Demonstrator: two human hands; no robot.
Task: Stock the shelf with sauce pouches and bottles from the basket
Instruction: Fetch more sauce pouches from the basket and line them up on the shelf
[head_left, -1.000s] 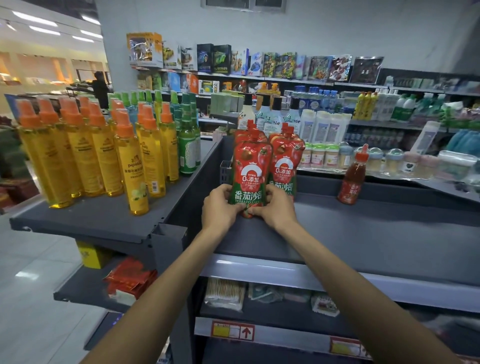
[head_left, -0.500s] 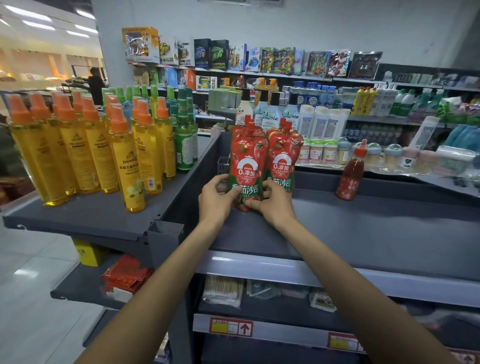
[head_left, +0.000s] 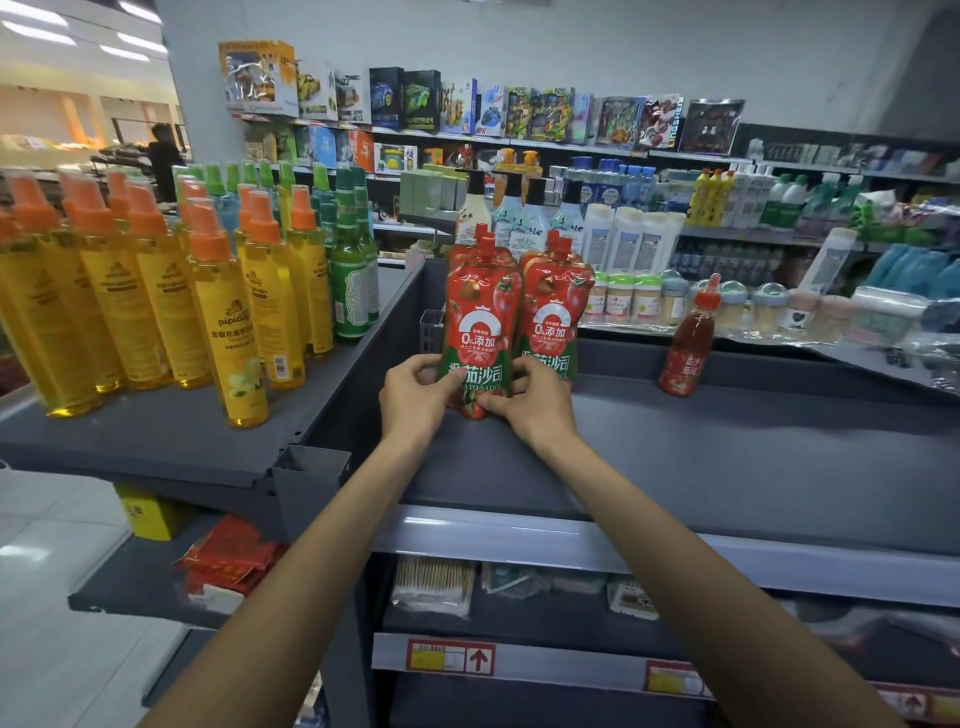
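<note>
While both arms reach over the grey shelf (head_left: 727, 457), the left hand (head_left: 415, 395) and right hand (head_left: 535, 402) curl their fingers round the base of a red tomato sauce pouch (head_left: 480, 322), holding it upright at the shelf's left end against neighbouring pouches (head_left: 553, 322). A red sauce bottle (head_left: 688, 353) stands well apart, further right.

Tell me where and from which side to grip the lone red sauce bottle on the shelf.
Probably round the wider labelled body of the red sauce bottle, below its tapering neck, coming from the front. It stands upright and apart from the tomato sauce pouches, with the shelf's back wall right behind.
</note>
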